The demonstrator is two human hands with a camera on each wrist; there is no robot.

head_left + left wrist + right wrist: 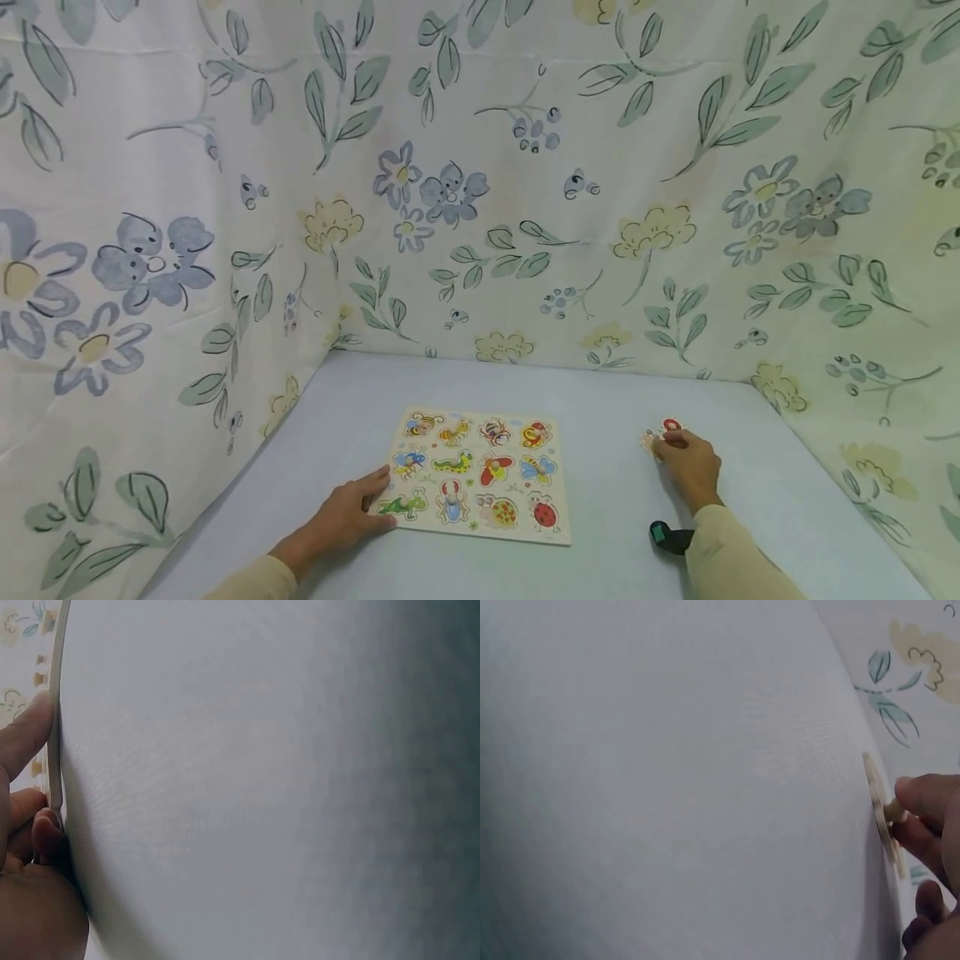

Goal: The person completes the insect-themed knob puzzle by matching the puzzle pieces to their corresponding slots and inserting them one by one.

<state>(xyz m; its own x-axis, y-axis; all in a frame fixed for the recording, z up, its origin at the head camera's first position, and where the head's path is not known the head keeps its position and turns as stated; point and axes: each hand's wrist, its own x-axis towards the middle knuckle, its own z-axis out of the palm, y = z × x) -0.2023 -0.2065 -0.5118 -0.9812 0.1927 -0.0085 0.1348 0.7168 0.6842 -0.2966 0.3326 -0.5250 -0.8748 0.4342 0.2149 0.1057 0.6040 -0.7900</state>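
Observation:
A wooden knob puzzle board printed with colourful insects lies flat on the table. At its near left corner is my left hand, holding it with fingers at the left edge and thumb at the near edge. In the left wrist view the board's edge is seen side-on, with small knobs on its face. To the right of the board, my right hand pinches a small knob on a flat wooden puzzle piece between thumb and finger. Pink and red parts of the piece show; my fingers hide the rest.
A pale cloth-like surface covers the table. Floral curtains stand at the back and on both sides. A dark device sits at my right wrist, just above the table.

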